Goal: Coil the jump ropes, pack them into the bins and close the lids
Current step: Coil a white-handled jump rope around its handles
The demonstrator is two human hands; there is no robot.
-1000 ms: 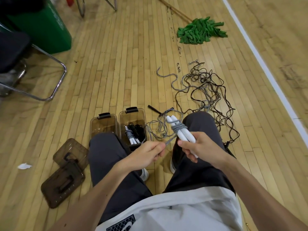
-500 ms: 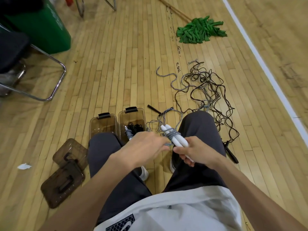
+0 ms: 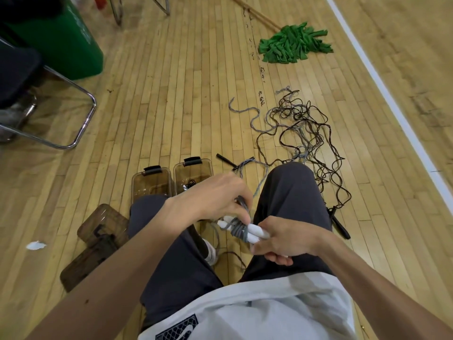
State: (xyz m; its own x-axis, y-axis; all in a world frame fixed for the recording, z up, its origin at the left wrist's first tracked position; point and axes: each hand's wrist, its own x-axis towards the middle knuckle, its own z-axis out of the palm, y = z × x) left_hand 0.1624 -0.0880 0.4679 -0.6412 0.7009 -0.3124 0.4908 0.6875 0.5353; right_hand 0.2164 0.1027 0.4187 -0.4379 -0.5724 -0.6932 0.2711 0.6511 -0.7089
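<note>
Bright, even indoor light; soft shadows only. Faint sheen on wooden floor [image 3: 171, 99]. Wide-angle bowing at edges. Slight motion blur on left hand [image 3: 215, 197].

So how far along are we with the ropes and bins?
Done: some rope lies in the right bin. In hand: the right grip holds the white handles while the left grip pinches the grey cord wrapped round them. Left: the tangled ropes on the floor, the left bin looks empty, and both lids lie off beside it.
</note>
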